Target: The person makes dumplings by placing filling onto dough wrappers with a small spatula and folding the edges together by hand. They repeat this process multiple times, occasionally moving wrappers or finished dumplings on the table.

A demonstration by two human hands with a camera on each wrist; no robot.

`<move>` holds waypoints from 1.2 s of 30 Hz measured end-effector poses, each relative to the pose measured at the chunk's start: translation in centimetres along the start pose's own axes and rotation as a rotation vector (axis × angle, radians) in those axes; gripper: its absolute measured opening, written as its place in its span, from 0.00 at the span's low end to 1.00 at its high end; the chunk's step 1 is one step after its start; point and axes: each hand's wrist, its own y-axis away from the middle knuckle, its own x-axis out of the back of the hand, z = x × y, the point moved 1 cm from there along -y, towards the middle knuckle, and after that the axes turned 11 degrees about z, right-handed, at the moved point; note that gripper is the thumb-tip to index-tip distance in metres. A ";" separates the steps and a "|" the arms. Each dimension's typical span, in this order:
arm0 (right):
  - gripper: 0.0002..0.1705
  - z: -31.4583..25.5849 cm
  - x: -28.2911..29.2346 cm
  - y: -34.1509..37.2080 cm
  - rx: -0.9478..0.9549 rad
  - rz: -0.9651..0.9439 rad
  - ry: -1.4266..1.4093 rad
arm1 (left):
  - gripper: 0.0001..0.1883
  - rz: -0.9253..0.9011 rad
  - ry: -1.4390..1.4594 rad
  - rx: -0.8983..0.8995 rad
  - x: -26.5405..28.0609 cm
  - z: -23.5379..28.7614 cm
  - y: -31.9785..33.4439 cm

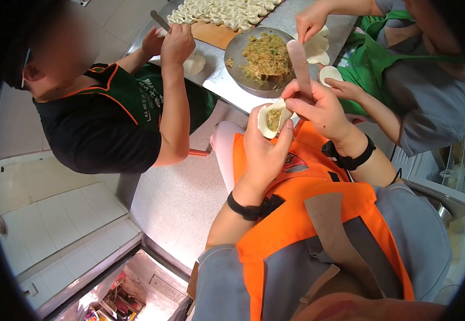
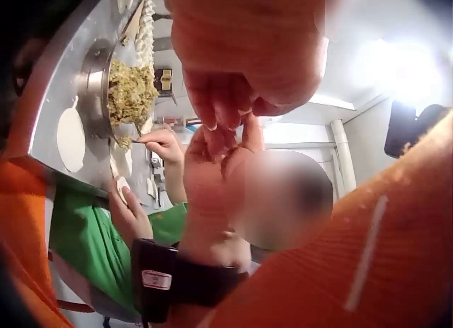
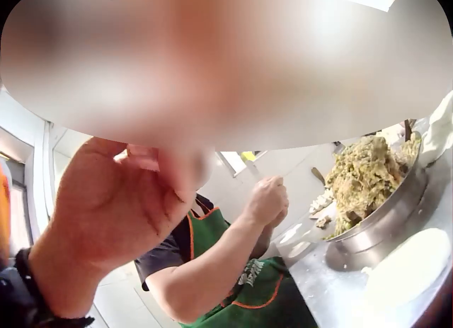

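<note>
My left hand [image 1: 264, 147] cups a round dumpling wrapper [image 1: 263, 127] folded partway up around a chopped, yellow-green filling [image 1: 274, 120]. At the wrapper's far edge, the fingers of my right hand [image 1: 322, 112] pinch the dough. That same hand also grips a flat, broad-bladed spatula [image 1: 298, 63], its blade pointing up and away. In the left wrist view my left hand [image 2: 248, 52] hangs over the right hand [image 2: 205, 179], fingertips close together, with the dumpling hidden. The right wrist view shows my left hand [image 3: 106, 215], while blur covers the upper part.
A wide metal bowl [image 1: 233, 52] of filling stands on the steel table [image 1: 216, 83]. Behind it, many shaped dumplings [image 1: 224, 12] cover a wooden board [image 1: 211, 35]. Wrappers [image 1: 318, 49] lie at the bowl's right. People in green aprons work at left [image 1: 104, 123] and right [image 1: 425, 80].
</note>
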 end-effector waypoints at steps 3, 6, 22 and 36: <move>0.09 -0.1 0.2 0.2 -0.018 -0.045 -0.006 | 0.18 0.000 0.191 0.206 -0.3 2.3 0.5; 0.08 0.0 0.4 0.4 -0.012 -0.018 0.046 | 0.18 0.003 0.177 0.118 -0.7 2.7 0.7; 0.09 -4.3 -0.8 2.1 0.583 -0.065 0.519 | 0.21 -0.253 0.231 0.219 -0.1 4.8 0.8; 0.11 -2.5 -3.0 2.4 0.818 -0.154 0.495 | 0.19 -0.162 0.096 -0.117 0.2 4.9 2.1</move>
